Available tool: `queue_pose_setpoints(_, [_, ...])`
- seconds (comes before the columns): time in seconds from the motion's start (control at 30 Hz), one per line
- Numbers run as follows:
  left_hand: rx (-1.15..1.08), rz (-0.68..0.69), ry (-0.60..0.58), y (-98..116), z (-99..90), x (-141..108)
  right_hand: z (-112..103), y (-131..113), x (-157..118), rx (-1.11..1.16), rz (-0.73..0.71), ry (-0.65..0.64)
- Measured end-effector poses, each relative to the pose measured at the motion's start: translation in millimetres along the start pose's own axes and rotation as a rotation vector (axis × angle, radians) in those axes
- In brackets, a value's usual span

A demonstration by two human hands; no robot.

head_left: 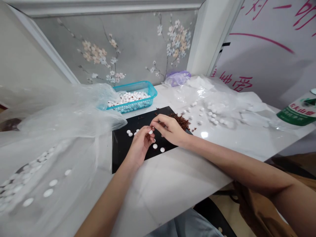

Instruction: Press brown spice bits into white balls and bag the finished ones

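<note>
Over a black mat (123,149), my left hand (142,143) is closed on a small white ball (150,132). My right hand (170,129) meets it there, its thumb and fingertips pinched at a tiny brown piece (152,127) beside the ball. Two white balls (155,146) lie on the mat just right of my left hand, and several more (130,134) lie to its left. A heap of small reddish-brown pieces (181,121) sits at the mat's right edge, behind my right hand.
A blue basket (145,106) of white balls stands at the back. Clear plastic bags (74,112) with white balls cover the left side. More white balls (211,113) and plastic film lie at the right. A green-labelled bottle (297,112) is at far right.
</note>
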State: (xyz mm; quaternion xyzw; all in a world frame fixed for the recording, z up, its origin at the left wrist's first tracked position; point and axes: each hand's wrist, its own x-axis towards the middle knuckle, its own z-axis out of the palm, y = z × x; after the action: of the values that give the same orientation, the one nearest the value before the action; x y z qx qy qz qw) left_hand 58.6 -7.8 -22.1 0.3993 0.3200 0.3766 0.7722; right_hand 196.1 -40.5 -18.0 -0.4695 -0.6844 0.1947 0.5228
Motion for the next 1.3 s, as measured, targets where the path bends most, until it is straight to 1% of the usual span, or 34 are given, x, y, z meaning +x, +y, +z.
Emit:
queue_pose_setpoints(0.1, [-0.003,0.005,0.0,0.6,-0.3,0.0,-1.6,-0.5,-0.6,-0.005,-0.012,0.013])
queue_pose_setpoints(0.33, [-0.037,0.005,-0.006,2.7,-0.1,-1.8,-4.3,-0.6,-2.0,-0.079,-0.153,-0.007])
queue_pose_setpoints(0.47, [-0.051,-0.002,-0.017,1.2,-2.2,-1.5,-5.2,-1.2,-1.3,-0.107,-0.182,-0.012])
queue_pose_setpoints(0.83, [-0.141,-0.021,-0.002,2.1,-4.6,-1.2,-5.7,-3.4,0.6,-0.116,-0.182,-0.014])
queue_pose_setpoints(0.97, [-0.127,-0.023,-0.012,1.2,-3.8,-2.0,-5.3,-2.8,-0.4,-0.129,-0.177,0.023])
queue_pose_setpoints(1.1, [-0.107,-0.024,-0.018,1.1,-2.4,-2.7,-3.5,-2.7,-1.8,-0.13,-0.144,0.042])
queue_pose_setpoints(1.3, [-0.089,-0.021,0.009,0.9,-0.8,-2.7,2.1,0.0,-3.9,-0.072,-0.091,0.069])
